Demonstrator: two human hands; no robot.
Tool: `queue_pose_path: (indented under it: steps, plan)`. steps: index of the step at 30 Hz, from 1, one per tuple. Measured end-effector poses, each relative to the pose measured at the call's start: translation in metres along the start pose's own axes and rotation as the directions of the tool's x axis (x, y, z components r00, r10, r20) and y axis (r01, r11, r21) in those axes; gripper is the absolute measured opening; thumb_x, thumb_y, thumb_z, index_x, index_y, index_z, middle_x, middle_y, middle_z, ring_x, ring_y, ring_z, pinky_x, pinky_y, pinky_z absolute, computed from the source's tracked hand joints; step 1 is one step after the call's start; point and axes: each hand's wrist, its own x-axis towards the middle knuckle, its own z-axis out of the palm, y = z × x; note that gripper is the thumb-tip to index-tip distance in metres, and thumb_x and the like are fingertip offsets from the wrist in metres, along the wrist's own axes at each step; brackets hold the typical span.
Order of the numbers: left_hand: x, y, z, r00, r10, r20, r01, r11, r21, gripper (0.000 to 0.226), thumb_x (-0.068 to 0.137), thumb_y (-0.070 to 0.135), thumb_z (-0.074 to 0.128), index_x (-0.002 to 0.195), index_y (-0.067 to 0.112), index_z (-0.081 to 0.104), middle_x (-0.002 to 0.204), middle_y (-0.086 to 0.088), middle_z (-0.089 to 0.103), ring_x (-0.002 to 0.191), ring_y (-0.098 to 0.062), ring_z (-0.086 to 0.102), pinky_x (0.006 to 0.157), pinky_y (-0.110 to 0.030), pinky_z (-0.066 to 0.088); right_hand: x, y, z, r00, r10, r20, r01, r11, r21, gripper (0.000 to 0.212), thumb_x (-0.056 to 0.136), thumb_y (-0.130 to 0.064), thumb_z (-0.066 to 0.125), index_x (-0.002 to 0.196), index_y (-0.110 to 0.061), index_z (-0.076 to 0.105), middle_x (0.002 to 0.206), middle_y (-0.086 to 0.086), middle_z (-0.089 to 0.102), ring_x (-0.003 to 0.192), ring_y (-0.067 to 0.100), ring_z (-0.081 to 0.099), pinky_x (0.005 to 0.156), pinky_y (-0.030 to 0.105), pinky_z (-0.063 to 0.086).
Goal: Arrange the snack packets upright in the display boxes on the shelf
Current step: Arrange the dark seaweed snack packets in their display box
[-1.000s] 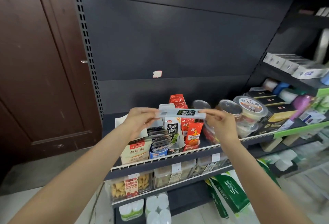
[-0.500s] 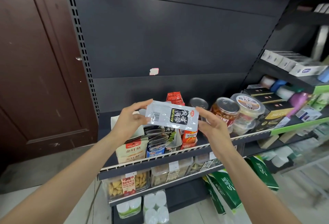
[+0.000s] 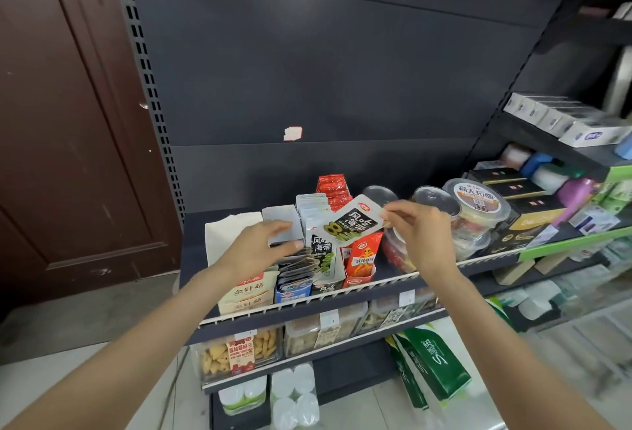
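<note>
My right hand (image 3: 422,234) pinches the right edge of a black-and-white seaweed snack packet (image 3: 352,222), held tilted above the white seaweed display box (image 3: 325,272) on the shelf. More seaweed packets stand upright in that box. My left hand (image 3: 258,250) reaches with straight fingers over the loose dark packets (image 3: 295,267) lying slanted in the blue display box (image 3: 292,292), touching their tops. A red display box (image 3: 359,269) with red-orange packets stands to the right.
A cream display box (image 3: 244,296) stands at the left of the shelf (image 3: 342,294). Jars and a lidded noodle bowl (image 3: 478,200) crowd the right. Clear bins of snacks sit on the lower shelf; green bags lean on the floor. A brown door stands left.
My left hand let go of the seaweed packet and dropped to the packets in the blue box. My right hand now holds the packet alone, turned front side up over the seaweed box.
</note>
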Motion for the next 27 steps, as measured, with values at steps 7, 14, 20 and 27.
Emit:
queue_pose_path:
  steps: [7, 14, 20, 27]
  plan:
    - [0.003, -0.012, 0.006, 0.969, -0.085, 0.233, -0.001, 0.937, 0.348, 0.094, 0.076, 0.060, 0.065, 0.150, 0.025, 0.018, 0.158, 0.004, 0.014, 0.144, -0.016, 0.014, 0.114, -0.030, 0.016, 0.021, 0.004, 0.027, 0.955, -0.052, 0.293, 0.129, 0.959, -0.252, 0.018, 0.092, -0.023, 0.058, 0.105, -0.021, 0.071, 0.102, 0.000, 0.072, 0.090, 0.020, 0.067, 0.076, 0.031, 0.053]
    - [0.006, -0.015, 0.010, 0.971, -0.108, 0.211, 0.018, 0.922, 0.387, 0.090, 0.078, 0.060, 0.063, 0.149, 0.027, 0.019, 0.157, 0.004, 0.019, 0.142, -0.017, 0.019, 0.114, -0.033, 0.019, 0.046, 0.015, 0.079, 0.815, -0.130, 0.565, 0.364, 0.873, -0.324, 0.022, 0.096, -0.018, 0.049, 0.102, -0.018, 0.070, 0.104, 0.004, 0.068, 0.092, 0.023, 0.064, 0.080, 0.037, 0.054]
    - [0.005, -0.014, 0.012, 0.976, -0.126, 0.176, 0.037, 0.898, 0.438, 0.081, 0.081, 0.061, 0.057, 0.147, 0.028, 0.025, 0.154, 0.003, 0.028, 0.139, -0.018, 0.026, 0.112, -0.034, 0.022, 0.049, 0.024, 0.111, 0.864, -0.171, 0.474, 0.419, 0.766, -0.487, 0.025, 0.087, -0.004, 0.052, 0.100, -0.022, 0.065, 0.093, 0.002, 0.065, 0.091, 0.024, 0.062, 0.082, 0.031, 0.042]
    - [0.011, -0.015, 0.013, 0.988, -0.116, 0.101, 0.073, 0.933, 0.352, 0.054, 0.096, 0.046, 0.043, 0.143, 0.021, 0.036, 0.147, -0.002, 0.040, 0.134, -0.019, 0.036, 0.110, -0.033, 0.029, 0.039, 0.031, 0.123, 0.869, -0.226, 0.441, 0.414, 0.821, -0.394, 0.052, 0.086, 0.002, 0.054, 0.134, -0.015, 0.049, 0.140, 0.004, 0.046, 0.130, 0.022, 0.040, 0.107, 0.035, 0.032]
